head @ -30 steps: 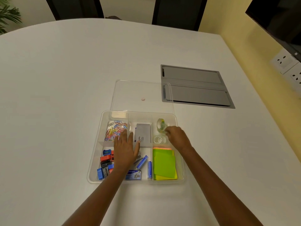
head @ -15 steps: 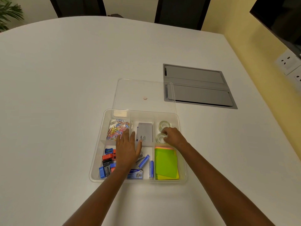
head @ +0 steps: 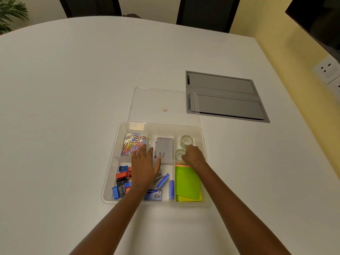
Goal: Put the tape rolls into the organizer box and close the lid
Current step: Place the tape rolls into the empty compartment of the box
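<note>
Tape rolls: two clear rolls, far one [head: 186,140] and near one [head: 180,153], lie flat in the organizer box's upper-right compartment, right of frame centre.
Handling: likely light, stiff rings, smooth and a bit slippery; best pinched across the rim or through the core.
Right hand [head: 193,155]: curled over the near roll, fingers bent; whether it pinches the roll I cannot tell.
Left hand [head: 143,167]: flat, fingers spread, pressed on the box's middle.
Organizer box [head: 108,178]: clear, rigid, divided.
Lid [head: 161,100]: clear, thin, probably flexible, lying flat just above the box; lift by an edge.
Surface: table [head: 73,89], white, smooth, wide.
Room: yellow wall at right.
</note>
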### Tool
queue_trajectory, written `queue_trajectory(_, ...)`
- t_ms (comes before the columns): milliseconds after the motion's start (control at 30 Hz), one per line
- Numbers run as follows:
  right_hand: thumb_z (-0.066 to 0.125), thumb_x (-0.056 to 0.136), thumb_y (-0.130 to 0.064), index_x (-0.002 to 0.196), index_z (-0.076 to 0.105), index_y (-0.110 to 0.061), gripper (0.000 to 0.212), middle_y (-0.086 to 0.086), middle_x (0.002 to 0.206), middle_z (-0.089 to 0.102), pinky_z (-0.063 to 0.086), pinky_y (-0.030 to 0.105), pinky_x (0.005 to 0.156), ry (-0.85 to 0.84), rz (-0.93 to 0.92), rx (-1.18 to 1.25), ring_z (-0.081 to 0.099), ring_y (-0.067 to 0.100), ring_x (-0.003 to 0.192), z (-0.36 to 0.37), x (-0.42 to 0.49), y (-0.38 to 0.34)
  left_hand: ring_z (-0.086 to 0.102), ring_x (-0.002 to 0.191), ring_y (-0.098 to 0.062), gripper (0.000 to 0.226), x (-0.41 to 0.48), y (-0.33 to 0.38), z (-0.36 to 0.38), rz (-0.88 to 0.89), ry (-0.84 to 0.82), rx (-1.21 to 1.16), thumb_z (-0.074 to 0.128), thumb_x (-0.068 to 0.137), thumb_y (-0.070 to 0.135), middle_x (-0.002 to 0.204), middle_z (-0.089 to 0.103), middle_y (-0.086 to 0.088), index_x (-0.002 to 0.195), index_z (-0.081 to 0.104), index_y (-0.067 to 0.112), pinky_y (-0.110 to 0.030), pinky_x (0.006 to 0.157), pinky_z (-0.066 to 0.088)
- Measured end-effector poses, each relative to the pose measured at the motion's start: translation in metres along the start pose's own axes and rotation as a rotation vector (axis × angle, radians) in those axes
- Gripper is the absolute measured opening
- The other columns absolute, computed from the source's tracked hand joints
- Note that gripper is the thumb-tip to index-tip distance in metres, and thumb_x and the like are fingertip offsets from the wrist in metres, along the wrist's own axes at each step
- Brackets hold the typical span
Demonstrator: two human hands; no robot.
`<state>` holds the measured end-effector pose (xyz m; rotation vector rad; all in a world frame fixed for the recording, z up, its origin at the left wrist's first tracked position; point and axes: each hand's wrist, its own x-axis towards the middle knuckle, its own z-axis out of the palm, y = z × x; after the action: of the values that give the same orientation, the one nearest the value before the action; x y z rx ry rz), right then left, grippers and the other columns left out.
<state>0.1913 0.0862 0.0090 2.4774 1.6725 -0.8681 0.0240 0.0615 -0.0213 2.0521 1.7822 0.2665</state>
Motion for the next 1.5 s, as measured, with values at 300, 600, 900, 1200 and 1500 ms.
queue_trajectory(300,0.048,0.087,-0.003,0.061,0.049,-0.003,0.026,0.022,0.085,0.056,0.038,0.023,0.059,-0.045,0.001,0.033,0.056,0.027,0.084,-0.011,0.007,0.011,0.017,0.144,-0.025,0.068,0.0,0.0,0.0,-0.006,0.006,-0.011,0.015,0.084,0.048,0.153,0.025,-0.013,0.139,0.031,0.013,-0.04,0.119,0.005)
queue_trajectory(600,0.051,0.088,0.002,0.116,0.054,0.0,0.028,0.016,0.126,0.049,0.049,0.036,0.082,0.212,-0.323,-0.402,0.046,0.03,0.114,-0.011,0.018,0.01,0.02,0.143,-0.027,0.066,0.0,0.0,0.001,-0.014,0.008,-0.033,0.019,0.085,0.048,0.152,0.029,-0.014,0.137,0.035,0.011,-0.041,0.119,0.007)
queue_trajectory(900,0.051,0.094,-0.018,0.111,0.059,0.006,0.031,0.016,0.136,0.046,0.05,0.035,0.083,0.269,-0.341,-0.439,0.047,0.031,0.116,-0.006,0.027,0.018,0.02,0.143,-0.025,0.057,0.001,0.0,0.0,-0.013,0.0,-0.031,0.026,0.093,0.045,0.152,0.027,-0.013,0.139,0.031,0.011,-0.041,0.119,0.007)
queue_trajectory(1200,0.05,0.093,-0.02,0.112,0.06,0.001,0.03,0.016,0.127,0.051,0.041,0.035,0.091,0.317,-0.309,-0.493,0.047,0.029,0.115,-0.007,0.031,0.019,0.019,0.143,-0.024,0.052,0.001,-0.001,0.001,-0.007,0.007,-0.018,0.032,0.095,0.04,0.152,0.027,-0.012,0.139,0.029,0.012,-0.039,0.119,0.006)
queue_trajectory(1500,0.045,0.095,-0.018,0.116,0.052,0.001,0.029,0.022,0.115,0.06,0.051,0.035,0.078,0.3,-0.189,-0.112,0.062,0.035,0.101,-0.008,0.0,0.015,0.023,0.141,-0.026,0.054,0.0,0.0,0.0,-0.001,0.037,-0.051,0.031,0.094,0.041,0.15,0.032,-0.015,0.137,0.033,0.009,-0.041,0.119,0.009)
